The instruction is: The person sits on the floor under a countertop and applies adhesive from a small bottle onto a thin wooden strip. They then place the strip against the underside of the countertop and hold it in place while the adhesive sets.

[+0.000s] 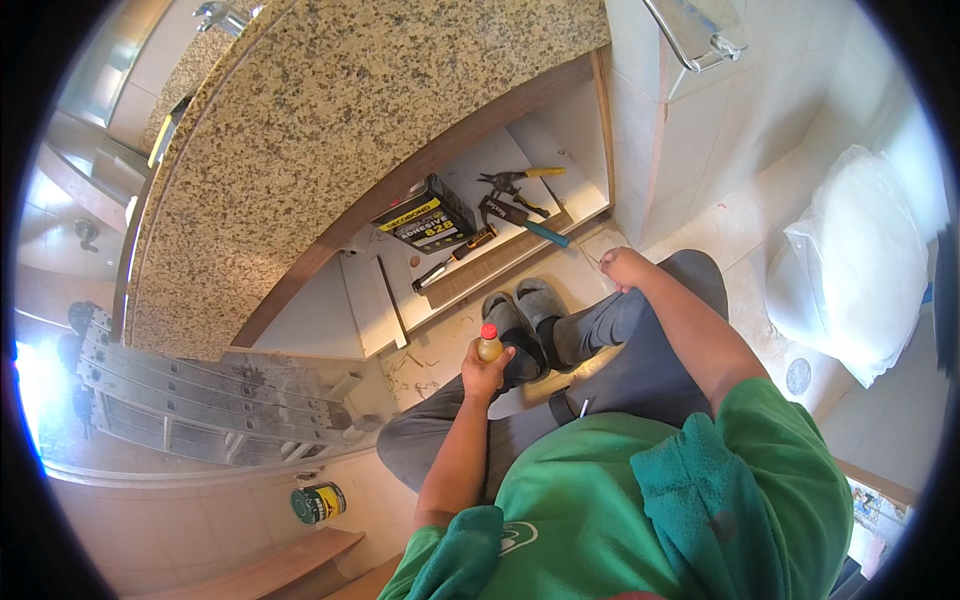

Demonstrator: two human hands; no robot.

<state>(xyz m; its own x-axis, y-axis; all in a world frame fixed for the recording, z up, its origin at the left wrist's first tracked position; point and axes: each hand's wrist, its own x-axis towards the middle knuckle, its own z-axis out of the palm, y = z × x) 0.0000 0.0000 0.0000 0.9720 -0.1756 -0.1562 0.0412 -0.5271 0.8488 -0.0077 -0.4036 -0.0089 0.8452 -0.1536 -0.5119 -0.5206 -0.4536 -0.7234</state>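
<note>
My left hand (484,376) is wrapped round a small bottle (490,346) with a red cap and yellowish contents, held upright above my left leg. Over my right knee, my right hand (626,268) is closed in a pinch; a thin light line shows at its fingertips, too fine to name. Beyond both hands, a low cabinet shelf (350,310) carries a black and yellow adhesive can (430,215). Beside the can lie a chisel (455,258), a hammer (545,235) with a blue-green handle, and yellow-handled snips (520,180).
A speckled granite countertop (380,90) overhangs the cabinet. On the left is a metal ladder (210,390); a green and yellow tin (318,503) lies lower left. A stuffed white plastic bag (850,260) stands at right, below a chrome rail (690,55). Shavings (410,375) litter the floor.
</note>
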